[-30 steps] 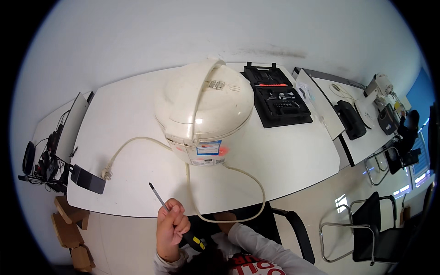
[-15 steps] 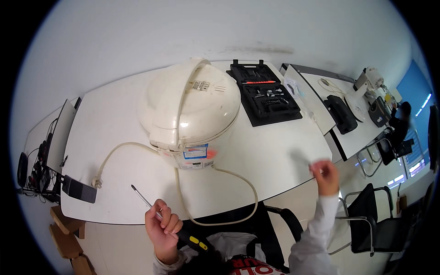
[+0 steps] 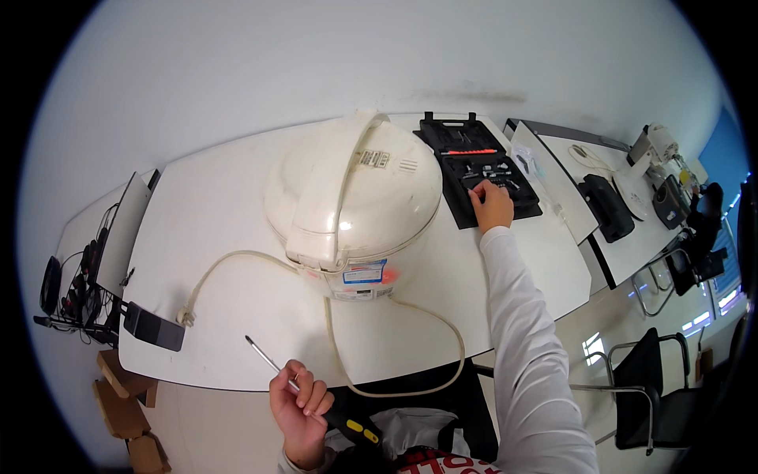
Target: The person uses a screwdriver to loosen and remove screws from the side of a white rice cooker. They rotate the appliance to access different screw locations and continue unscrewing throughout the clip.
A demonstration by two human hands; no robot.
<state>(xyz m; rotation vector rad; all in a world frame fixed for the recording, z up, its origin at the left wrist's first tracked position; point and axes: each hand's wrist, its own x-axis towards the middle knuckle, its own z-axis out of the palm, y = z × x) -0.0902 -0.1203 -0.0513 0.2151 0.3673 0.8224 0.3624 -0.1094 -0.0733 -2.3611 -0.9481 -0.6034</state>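
Note:
My left hand (image 3: 302,407) is closed around a screwdriver (image 3: 263,352) with a slim metal shaft and a black-and-yellow handle. Its tip points up and away over the front edge of the table. Reaching far right, my right hand (image 3: 493,206) is over the open black tool case (image 3: 464,223), its fingers curled together by the row of small bits. Whatever lies between those fingertips is hidden. A large cream rice cooker (image 3: 395,189) with a carrying handle (image 3: 325,197) over its closed lid stands between my hands. Sockets and small fittings (image 3: 499,168) sit in the case.
The cooker's cord (image 3: 237,254) ends in a plug (image 3: 185,317) near a dark grey box (image 3: 154,326) on the white table (image 3: 213,205); another loop hangs over the front edge. Clear packaging (image 3: 530,162) lies beyond the case. A person sits far right, near chairs (image 3: 639,379).
My right hand has swung from the table's right edge inward and forward to the tool case. The left hand keeps hold of the screwdriver. The whole view has shifted slightly.

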